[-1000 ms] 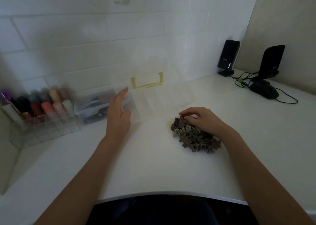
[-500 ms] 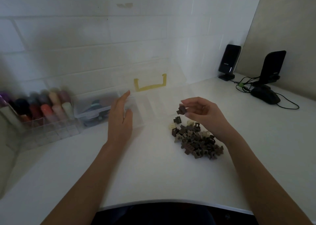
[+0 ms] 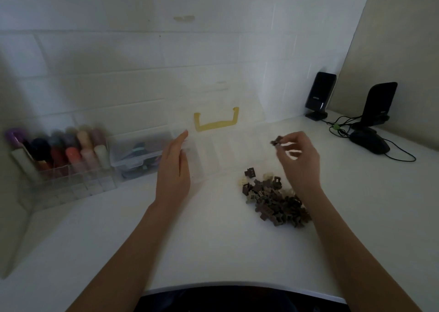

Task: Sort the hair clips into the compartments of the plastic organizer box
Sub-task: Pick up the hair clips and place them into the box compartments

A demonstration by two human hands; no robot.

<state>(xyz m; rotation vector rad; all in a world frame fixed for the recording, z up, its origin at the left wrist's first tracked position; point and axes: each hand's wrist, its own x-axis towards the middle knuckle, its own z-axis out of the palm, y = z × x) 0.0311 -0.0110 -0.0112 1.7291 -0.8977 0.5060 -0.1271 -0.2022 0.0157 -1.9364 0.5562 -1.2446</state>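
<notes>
While my left hand [image 3: 174,167] rests flat with straight fingers on the organizer box [image 3: 228,150] at ten o'clock, my right hand [image 3: 298,156] pinches a dark hair clip [image 3: 276,142] above its right-end compartments, at twelve o'clock from the clip pile [image 3: 273,200], so next I judge a drop into one compartment.

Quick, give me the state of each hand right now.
Left hand: open, fingers straight, resting on the organizer box.
Right hand: pinching a dark hair clip.
</notes>
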